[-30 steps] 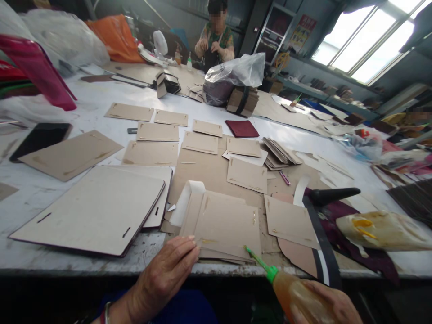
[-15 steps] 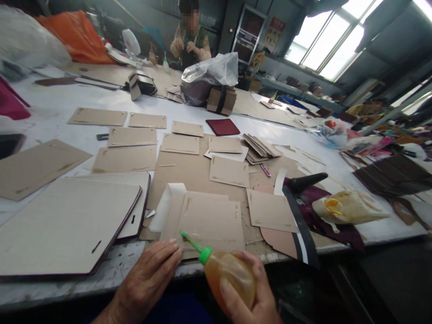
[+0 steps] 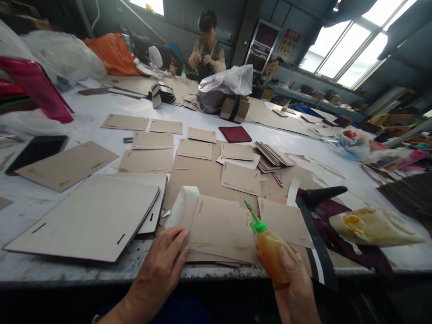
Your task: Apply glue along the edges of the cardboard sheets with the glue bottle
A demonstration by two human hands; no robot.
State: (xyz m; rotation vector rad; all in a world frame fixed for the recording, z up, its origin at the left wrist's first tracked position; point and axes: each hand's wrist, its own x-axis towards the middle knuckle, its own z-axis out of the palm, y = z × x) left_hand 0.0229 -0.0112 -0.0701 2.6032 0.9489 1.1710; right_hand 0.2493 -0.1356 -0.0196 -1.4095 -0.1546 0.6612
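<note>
My right hand (image 3: 299, 276) is wrapped round a squeeze bottle of amber glue (image 3: 273, 256). Its green nozzle (image 3: 255, 216) points up and left, over the right side of a tan cardboard panel (image 3: 221, 225). Streaks of glue mark that panel near its corners and lower edge. My left hand (image 3: 162, 265) rests at the panel's left edge, fingers stretched out and holding nothing. Under the panel lie other cardboard sheets, and a white strip (image 3: 182, 204) curls out at its upper left. Another tan panel (image 3: 283, 220) lies just right of the nozzle.
Several glue-streaked cardboard pieces (image 3: 145, 162) lie across the table. Large pale boards (image 3: 87, 216) are at left, near a phone (image 3: 37, 153). A stack of cards (image 3: 273, 155), a dark horn-shaped tool (image 3: 324, 194) and a yellowed container (image 3: 374, 227) are at right. A co-worker (image 3: 207, 49) is across the table.
The right hand has moved right with the glue bottle, taking the nozzle from the panel's lower left to its right side. Glue streaks now show along the lower edge. The view has shifted.
</note>
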